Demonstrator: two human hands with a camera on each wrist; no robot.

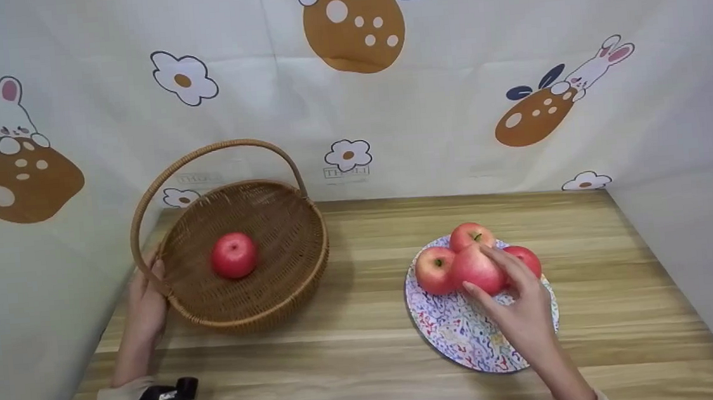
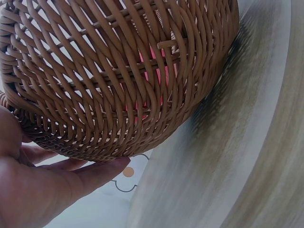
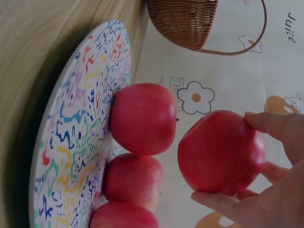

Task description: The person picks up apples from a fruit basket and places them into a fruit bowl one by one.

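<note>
My right hand holds a red apple between thumb and fingers. In the right wrist view a gap shows between that apple and the ones on the plate. Three more apples, one of them at the back, sit grouped on the far half of a round plate with colourful squiggles. On the left stands a brown wicker basket with a tall arched handle, and one red apple lies inside. My left hand grips the basket's left side by the handle's base, fingers against the outer weave.
A wood-grain table carries the plate and basket, with a stretch of table between them. Pale cloth walls with rabbit, fruit and flower prints rise at the back and both sides. The left wall stands close to my left hand.
</note>
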